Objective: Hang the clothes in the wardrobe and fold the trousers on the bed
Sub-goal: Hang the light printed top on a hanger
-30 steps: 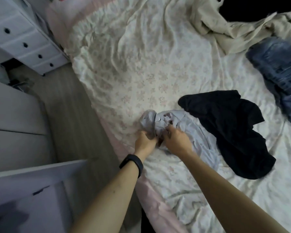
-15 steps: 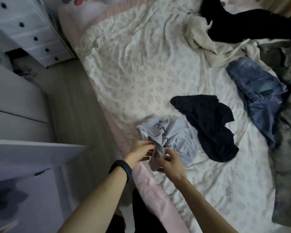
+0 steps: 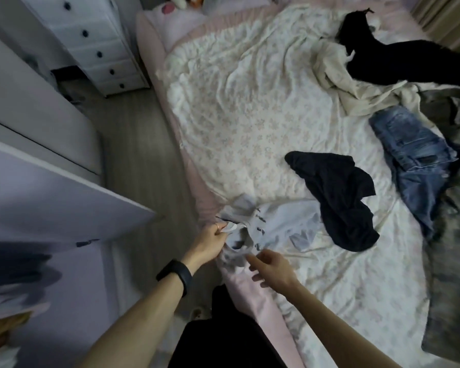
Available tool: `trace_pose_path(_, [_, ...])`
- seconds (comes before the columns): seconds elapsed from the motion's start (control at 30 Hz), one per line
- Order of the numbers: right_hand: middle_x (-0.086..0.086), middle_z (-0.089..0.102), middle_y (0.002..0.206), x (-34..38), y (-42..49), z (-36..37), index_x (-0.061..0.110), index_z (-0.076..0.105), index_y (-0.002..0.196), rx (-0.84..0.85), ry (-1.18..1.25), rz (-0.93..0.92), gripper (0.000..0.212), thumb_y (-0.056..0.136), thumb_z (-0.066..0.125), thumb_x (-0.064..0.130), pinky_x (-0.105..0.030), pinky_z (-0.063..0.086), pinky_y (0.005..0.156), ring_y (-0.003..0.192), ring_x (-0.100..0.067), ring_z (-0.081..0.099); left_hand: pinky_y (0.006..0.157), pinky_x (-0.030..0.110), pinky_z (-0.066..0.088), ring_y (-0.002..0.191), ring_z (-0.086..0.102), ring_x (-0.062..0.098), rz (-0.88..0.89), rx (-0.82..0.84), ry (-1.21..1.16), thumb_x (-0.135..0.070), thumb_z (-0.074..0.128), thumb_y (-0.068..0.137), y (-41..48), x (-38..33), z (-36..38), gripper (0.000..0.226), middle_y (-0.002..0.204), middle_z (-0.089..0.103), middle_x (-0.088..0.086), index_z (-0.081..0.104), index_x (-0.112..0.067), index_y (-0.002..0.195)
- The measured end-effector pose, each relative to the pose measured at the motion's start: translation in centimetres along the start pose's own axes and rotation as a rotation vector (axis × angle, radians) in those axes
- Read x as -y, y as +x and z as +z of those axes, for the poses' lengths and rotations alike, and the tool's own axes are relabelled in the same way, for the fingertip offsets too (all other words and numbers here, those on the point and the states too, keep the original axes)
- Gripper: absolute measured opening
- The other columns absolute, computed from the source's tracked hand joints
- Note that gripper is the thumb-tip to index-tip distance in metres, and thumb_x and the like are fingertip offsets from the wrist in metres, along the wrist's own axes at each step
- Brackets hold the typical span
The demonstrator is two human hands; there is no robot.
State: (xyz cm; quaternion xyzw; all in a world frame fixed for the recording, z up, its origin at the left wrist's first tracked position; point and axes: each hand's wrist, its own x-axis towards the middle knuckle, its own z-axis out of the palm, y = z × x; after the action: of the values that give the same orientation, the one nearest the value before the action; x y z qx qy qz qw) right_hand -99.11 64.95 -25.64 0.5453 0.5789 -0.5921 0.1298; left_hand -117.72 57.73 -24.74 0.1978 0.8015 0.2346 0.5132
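Dragged closer to the near edge of the bed [image 3: 250,115], the pale blue shirt [image 3: 284,224] lay bunched there, its collar gripped in the person's left hand [image 3: 210,241] (a black band [image 3: 174,276] circled that wrist). The right hand [image 3: 272,269], which had pinched the cloth half a second before, hovered just beside it, fingers loosely spread. A dark garment [image 3: 337,203] and jeans [image 3: 414,155] lay farther across the sheet.

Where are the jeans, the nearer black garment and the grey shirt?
jeans [image 3: 409,144], head view, upper leg
nearer black garment [image 3: 340,200], head view, its middle
grey shirt [image 3: 284,221], head view, its body
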Motion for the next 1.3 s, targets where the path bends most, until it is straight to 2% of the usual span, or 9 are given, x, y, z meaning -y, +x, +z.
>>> trace_pose_path(0.1, [0.013,0.069,0.092,4.0,-0.2,0.8,0.026,0.064,0.090,-0.199,-0.270,-0.285,0.031,0.086,0.069,0.056,-0.028,0.049,0.070,0.071,-0.007,0.068,0.088,0.019,0.043,0.120,0.061,0.014,0.119,-0.078,0.153,-0.015,0.047,0.101,-3.1,0.4,-5.4,0.040,0.134,0.064,-0.004,0.060,-0.018,0.139])
trace_pose_path(0.23, [0.010,0.036,0.141,12.9,-1.2,4.0,0.040,0.048,0.140,-0.145,-0.493,-0.720,0.059,0.087,0.071,0.050,-0.031,0.055,0.078,0.085,-0.012,0.068,0.073,0.022,0.045,0.093,0.067,0.015,0.252,-0.207,0.269,-0.013,0.052,0.094,-7.9,0.5,-13.1,0.029,0.091,0.071,-0.008,0.076,-0.025,0.106])
trace_pose_path(0.3, [0.004,0.036,0.150,16.9,-1.3,6.1,0.035,0.051,0.141,-0.098,-0.721,-0.854,0.055,0.089,0.067,0.045,-0.036,0.054,0.081,0.105,-0.020,0.066,0.073,0.030,0.045,0.086,0.064,0.020,0.288,-0.289,0.291,-0.013,0.052,0.092,-10.8,0.4,-16.4,0.028,0.083,0.067,-0.005,0.076,-0.023,0.101])
trace_pose_path(0.47, [-0.003,0.067,0.103,22.4,-3.4,12.6,0.027,0.056,0.096,-0.053,-0.952,-0.942,0.032,0.086,0.050,0.056,-0.038,0.051,0.069,0.095,-0.032,0.067,0.074,0.027,0.044,0.085,0.060,0.014,0.293,-0.501,0.271,-0.009,0.053,0.093,-19.8,3.7,-23.9,0.028,0.089,0.068,-0.006,0.076,-0.018,0.106])
trace_pose_path(0.63, [-0.013,0.070,0.098,26.3,-7.4,19.1,0.022,0.048,0.101,-0.083,-0.995,-0.992,0.024,0.087,0.060,0.038,-0.037,0.045,0.065,0.088,-0.041,0.067,0.076,0.035,0.056,0.084,0.065,0.009,0.157,-0.759,0.263,-0.023,0.054,0.095,-29.4,13.7,-28.5,0.022,0.097,0.069,-0.014,0.072,-0.030,0.106])
trace_pose_path(0.83, [0.005,0.075,0.075,33.9,-14.5,26.0,0.027,0.064,0.087,0.134,-0.778,-1.065,0.014,0.080,0.060,0.015,-0.022,0.055,0.068,0.066,-0.012,0.072,0.080,0.028,0.043,0.093,0.059,0.015,-0.085,-1.153,0.201,-0.018,0.054,0.096,-39.0,22.4,-30.7,0.020,0.104,0.067,-0.004,0.072,-0.025,0.105])
trace_pose_path(1.03, [-0.004,0.071,0.072,37.8,-17.8,34.2,0.016,0.074,0.086,0.476,-0.760,-1.090,0.022,0.088,0.056,0.003,-0.014,0.052,0.055,0.051,-0.008,0.067,0.081,0.028,0.049,0.091,0.064,0.018,-0.361,-1.167,-0.225,-0.034,0.060,0.096,-42.6,29.1,-28.8,0.017,0.093,0.072,-0.004,0.074,-0.025,0.093])
trace_pose_path(1.2, [-0.005,0.072,0.081,38.9,-18.2,39.7,0.012,0.074,0.085,0.807,-0.849,-1.091,0.010,0.076,0.074,0.014,-0.043,0.059,0.086,0.078,-0.021,0.068,0.056,0.016,0.047,0.067,0.060,0.010,-0.307,-1.272,-0.851,-0.024,0.066,0.097,-44.6,30.8,-27.1,0.018,0.084,0.066,0.004,0.067,-0.006,0.102])
trace_pose_path(1.3, [0.009,0.071,0.079,38.5,-18.1,42.2,0.030,0.074,0.078,0.946,-1.063,-1.219,0.022,0.064,0.073,0.014,-0.033,0.051,0.081,0.081,-0.015,0.065,0.067,0.026,0.051,0.078,0.061,0.018,-0.326,-1.281,-0.937,-0.024,0.073,0.092,-45.5,31.1,-24.8,0.020,0.093,0.066,0.008,0.064,-0.012,0.105])
